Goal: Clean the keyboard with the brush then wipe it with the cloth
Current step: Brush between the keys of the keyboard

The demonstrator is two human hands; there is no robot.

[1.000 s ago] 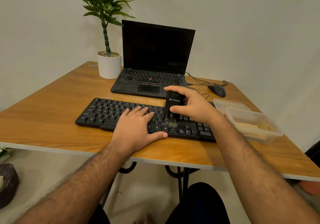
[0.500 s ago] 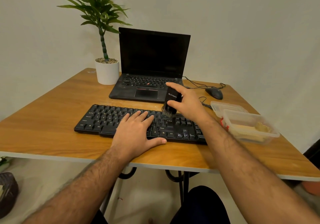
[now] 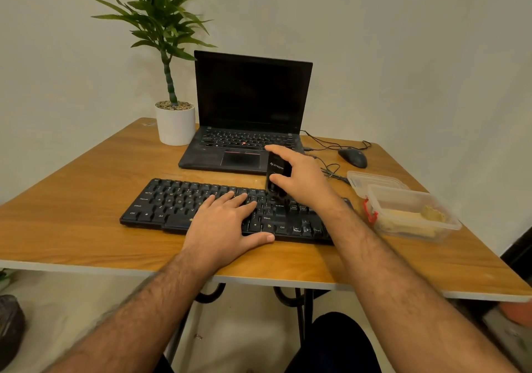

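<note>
Gripping brush (image 3: pixel 277 177) in right hand (image 3: pixel 302 177), bristles seemingly on keyboard (image 3: pixel 172 202), left hand (image 3: pixel 221 228) flat, open.

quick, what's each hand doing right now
Left hand: open, flat on the keyboard, holding nothing.
Right hand: closed around the brush.

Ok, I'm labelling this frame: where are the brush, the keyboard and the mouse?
brush (image 3: pixel 277 175): head view, on its black handle.
keyboard (image 3: pixel 169 200): head view, on the left-side keys.
mouse (image 3: pixel 353 157): head view, on its top shell.

Left hand (image 3: pixel 223 228) flat, right hand (image 3: pixel 302 178) gripping.
</note>
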